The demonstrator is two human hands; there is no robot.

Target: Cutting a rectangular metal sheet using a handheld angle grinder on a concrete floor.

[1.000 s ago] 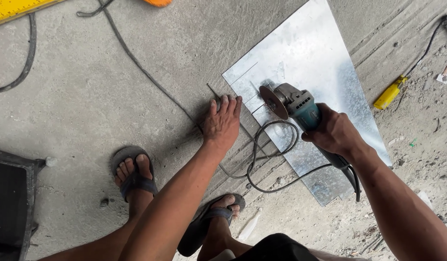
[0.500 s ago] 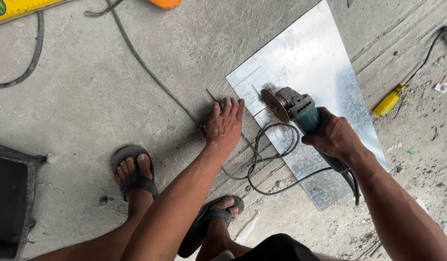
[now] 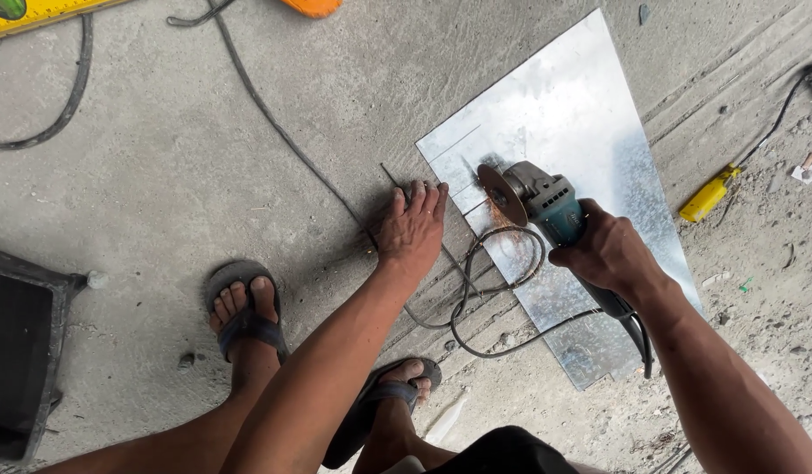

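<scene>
We were cutting a galvanized metal sheet (image 3: 581,132) that lay flat on the concrete floor (image 3: 204,175), right of centre. Our right hand (image 3: 609,253) had its grip clenched around the body of a teal angle grinder (image 3: 546,206), whose disc (image 3: 495,195) stood on edge against the sheet's left part, close to some scribed lines; a few orange sparks showed just near of the disc. Our left hand (image 3: 412,230) lay flat and released, palm down on the floor with its fingertips at the sheet's left edge, grasping nothing, seemingly steadying the work. The grinder's black cord (image 3: 494,290) looped on the floor between the two hands. Our sandalled feet (image 3: 243,312) stood on the near side. A yellow tool (image 3: 709,197) lay well apart to the right, and a yellow level (image 3: 37,13) at the far left.

We judged the cut to be in its early stage. The next move called for guiding the disc steadily along the line while keeping the left fingers and the cord away from its path
</scene>
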